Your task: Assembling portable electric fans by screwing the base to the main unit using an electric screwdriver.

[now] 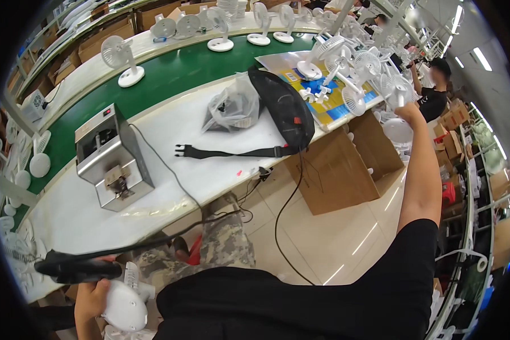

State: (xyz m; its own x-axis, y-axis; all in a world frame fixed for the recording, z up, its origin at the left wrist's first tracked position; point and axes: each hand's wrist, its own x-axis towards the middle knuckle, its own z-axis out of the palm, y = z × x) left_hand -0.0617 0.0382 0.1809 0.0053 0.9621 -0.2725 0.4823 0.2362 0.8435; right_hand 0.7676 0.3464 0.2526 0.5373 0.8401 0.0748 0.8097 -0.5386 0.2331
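At the lower left, my left hand (92, 297) is closed on the edge of a white desk fan's round base (126, 306), its underside facing up. A black corded hand tool (79, 269) lies across just above those fingers; whether they also hold it is unclear. My right arm stretches to the far right, where my right hand (409, 113) is closed around part of a white desk fan (401, 93). That fan stands amid a crowd of white fans (367, 65), and its grasped part is mostly hidden.
The white worktable (181, 122) carries a metal machine (116, 158), a clear plastic bag (232, 107) and a black waist bag (283, 107). An open cardboard box (334, 173) stands on the floor. Cables (277, 226) hang past the table edge. Fans line the green conveyor (175, 65). A co-worker (433, 90) is at far right.
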